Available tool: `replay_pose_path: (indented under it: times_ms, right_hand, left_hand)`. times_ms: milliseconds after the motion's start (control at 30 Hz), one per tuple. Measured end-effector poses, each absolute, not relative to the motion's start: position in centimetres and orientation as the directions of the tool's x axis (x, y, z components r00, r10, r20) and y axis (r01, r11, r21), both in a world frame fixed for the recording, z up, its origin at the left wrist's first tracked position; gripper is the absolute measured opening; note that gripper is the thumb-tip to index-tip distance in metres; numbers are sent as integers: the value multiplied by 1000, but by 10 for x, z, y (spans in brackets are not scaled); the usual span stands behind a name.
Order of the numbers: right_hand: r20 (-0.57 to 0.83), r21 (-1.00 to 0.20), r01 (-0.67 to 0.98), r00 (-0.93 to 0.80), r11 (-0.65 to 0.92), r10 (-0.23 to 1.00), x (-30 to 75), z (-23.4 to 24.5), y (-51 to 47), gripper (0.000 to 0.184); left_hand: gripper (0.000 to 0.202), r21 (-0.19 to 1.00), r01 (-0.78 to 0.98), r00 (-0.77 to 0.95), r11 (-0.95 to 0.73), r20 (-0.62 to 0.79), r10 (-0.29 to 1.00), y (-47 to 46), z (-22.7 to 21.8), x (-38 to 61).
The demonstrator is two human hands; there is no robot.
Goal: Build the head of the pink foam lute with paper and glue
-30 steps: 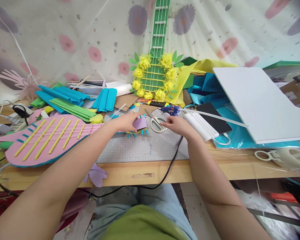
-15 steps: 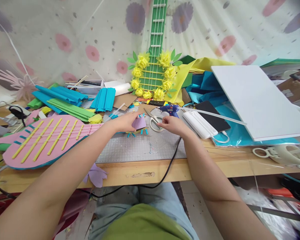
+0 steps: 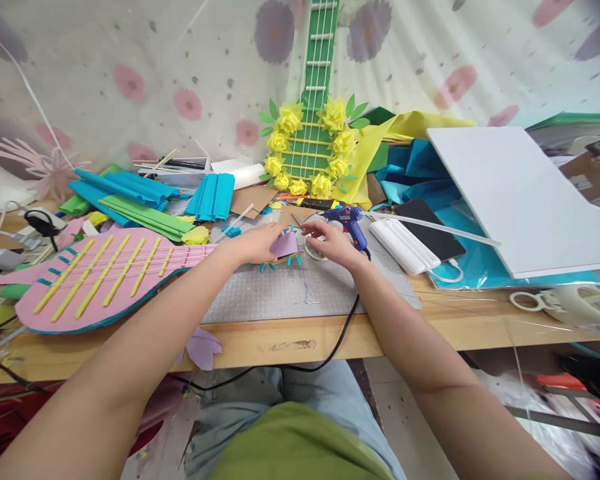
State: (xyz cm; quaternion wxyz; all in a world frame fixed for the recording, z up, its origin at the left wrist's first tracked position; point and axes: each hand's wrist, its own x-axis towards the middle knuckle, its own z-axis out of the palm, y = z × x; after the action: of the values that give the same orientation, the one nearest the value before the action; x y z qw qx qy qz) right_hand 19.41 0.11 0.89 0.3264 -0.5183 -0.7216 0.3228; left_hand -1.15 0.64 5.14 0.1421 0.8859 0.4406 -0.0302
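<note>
My left hand (image 3: 261,243) is closed on a small purple paper piece (image 3: 284,245) with short blue strips and a yellowish edge, on the grey cutting mat (image 3: 260,293). Just right of it, my right hand (image 3: 333,244) hovers with thumb and fingers apart, nothing visibly held. Partly hidden under that hand lies a pair of scissors with white handles (image 3: 310,251). A blue glue gun (image 3: 353,225) rests behind my right hand.
At left lies a pink paper guitar (image 3: 97,287); a green one with yellow flowers (image 3: 310,143) leans behind. Crepe paper (image 3: 125,190) is piled at back left. On the right are a white power strip (image 3: 405,247) and white board (image 3: 530,200). A black cord (image 3: 343,333) crosses the table edge.
My right hand has opened from a pinch beside the scissors and moved over them, toward the purple piece. My left hand keeps its hold. The whole view has shifted slightly.
</note>
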Motion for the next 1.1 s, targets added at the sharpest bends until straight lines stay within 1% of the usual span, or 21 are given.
replay_pose_path:
  times_ms: [100, 200, 367, 433, 500, 567, 667, 767, 867, 933, 1000, 1100]
  right_hand:
    - [161, -822, 501, -250, 270, 955, 193, 7, 2, 39]
    - [157, -842, 475, -239, 256, 958, 193, 2, 3, 37]
    - [51, -894, 433, -155, 115, 987, 196, -8, 10, 35]
    - [5, -906, 420, -122, 56, 993, 199, -11, 12, 30]
    - [-16, -908, 417, -94, 25, 995, 200, -11, 13, 20]
    - [-12, -909, 416, -81, 23, 997, 200, -10, 12, 13]
    - [-2, -925, 377, -109, 40, 994, 194, -5, 8, 16]
    - [-20, -942, 335, -165, 37, 986, 184, 0, 3, 22]
    - [-11, -944, 324, -204, 57, 979, 176, 1, 3, 26]
    - [-2, -946, 318, -214, 68, 977, 173, 0, 6, 26]
    - [-20, -948, 314, -207, 47, 978, 171, 0, 8, 25]
    - [-94, -953, 299, -160, -42, 983, 169, 2, 11, 20]
  left_hand:
    - [73, 230, 800, 595, -553, -193, 780, 5, 52, -10]
    - [75, 241, 803, 591, -545, -200, 781, 5, 53, -9]
    - [76, 257, 817, 573, -517, -249, 781, 5, 59, -13]
    - [73, 269, 816, 573, -512, -261, 777, 6, 62, -17]
    - [67, 289, 816, 568, -501, -234, 789, 8, 66, -20]
    - [58, 312, 815, 555, -488, -178, 813, 10, 69, -23]
    - [53, 327, 814, 538, -481, -112, 835, 12, 69, -25]
    - [56, 295, 816, 550, -497, -133, 825, 11, 65, -23]
    - [51, 222, 817, 571, -532, -187, 799, 10, 58, -18]
    - [51, 178, 827, 560, -533, -199, 804, 9, 57, -15]
    - [58, 158, 842, 538, -515, -198, 819, 8, 57, -12]
    - [66, 163, 856, 517, -491, -213, 829, 6, 61, -8]
